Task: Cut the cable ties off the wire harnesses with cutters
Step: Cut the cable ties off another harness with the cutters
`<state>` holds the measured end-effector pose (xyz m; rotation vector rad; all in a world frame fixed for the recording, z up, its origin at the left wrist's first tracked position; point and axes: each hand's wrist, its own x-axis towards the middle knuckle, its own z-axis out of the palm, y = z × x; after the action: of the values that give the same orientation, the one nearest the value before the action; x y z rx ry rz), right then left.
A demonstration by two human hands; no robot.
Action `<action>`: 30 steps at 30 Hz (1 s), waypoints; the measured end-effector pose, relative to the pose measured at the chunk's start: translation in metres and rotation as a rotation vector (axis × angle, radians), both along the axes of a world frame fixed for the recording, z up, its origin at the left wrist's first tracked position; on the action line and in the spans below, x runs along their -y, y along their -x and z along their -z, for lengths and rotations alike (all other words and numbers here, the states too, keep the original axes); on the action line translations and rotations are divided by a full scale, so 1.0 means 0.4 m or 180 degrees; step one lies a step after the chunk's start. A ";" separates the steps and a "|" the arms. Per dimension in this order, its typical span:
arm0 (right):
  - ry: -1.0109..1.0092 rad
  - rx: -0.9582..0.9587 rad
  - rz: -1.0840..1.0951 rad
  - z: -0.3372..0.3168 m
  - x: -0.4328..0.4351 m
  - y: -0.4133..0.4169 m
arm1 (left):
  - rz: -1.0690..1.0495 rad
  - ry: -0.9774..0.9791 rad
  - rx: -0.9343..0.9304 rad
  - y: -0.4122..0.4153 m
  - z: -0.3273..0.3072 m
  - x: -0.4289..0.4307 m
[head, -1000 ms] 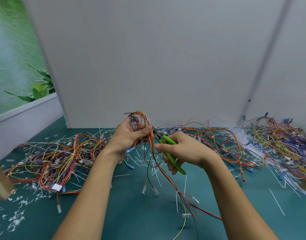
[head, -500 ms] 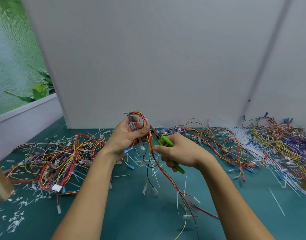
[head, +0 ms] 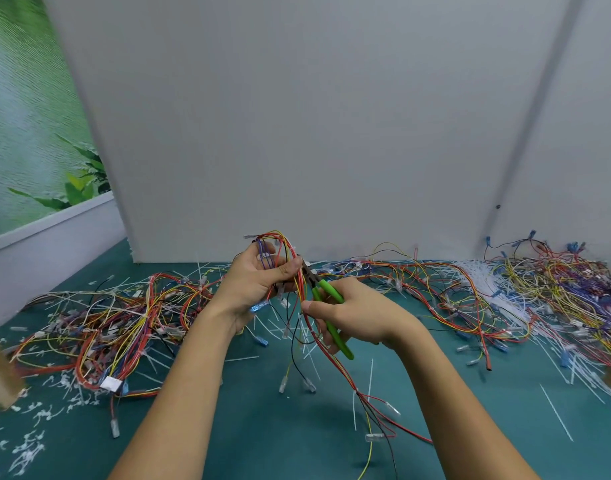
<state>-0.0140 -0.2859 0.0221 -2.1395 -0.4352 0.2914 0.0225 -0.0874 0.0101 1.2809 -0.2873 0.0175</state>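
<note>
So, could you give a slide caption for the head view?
Left hand grips a harness; right hand holds green cutters, tip at the wires.

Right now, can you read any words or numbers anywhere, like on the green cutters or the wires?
No words or numbers can be read anywhere.
The green cutters in the right hand: no brand shows.
The white tag atop the wire harness in the left hand: too small to read.

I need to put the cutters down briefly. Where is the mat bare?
Best: the bare green mat near you, between the right forearm and the long white tie. A smaller patch lies between the left forearm and the tie scraps. Crowded: the left harness pile and the right harness pile.
</note>
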 end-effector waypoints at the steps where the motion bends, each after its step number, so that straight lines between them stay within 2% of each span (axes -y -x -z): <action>1: 0.0058 0.0054 0.0025 0.001 0.000 -0.001 | 0.0003 0.0010 -0.0008 0.000 0.000 0.000; 11: 0.0040 0.0171 0.0095 0.002 0.009 -0.001 | 0.0040 0.0037 -0.0087 0.009 -0.010 0.006; 23: -0.0124 -0.0068 0.0019 0.006 0.014 -0.013 | -0.0063 0.0032 -0.0134 0.010 -0.011 0.016; 30: -0.0190 0.0407 0.0165 0.027 -0.004 -0.015 | -0.0111 0.0185 -0.0058 0.004 -0.010 0.010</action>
<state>-0.0082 -0.2845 0.0113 -2.1145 -0.4553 0.1112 0.0208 -0.0912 0.0140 1.2277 -0.2471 0.0435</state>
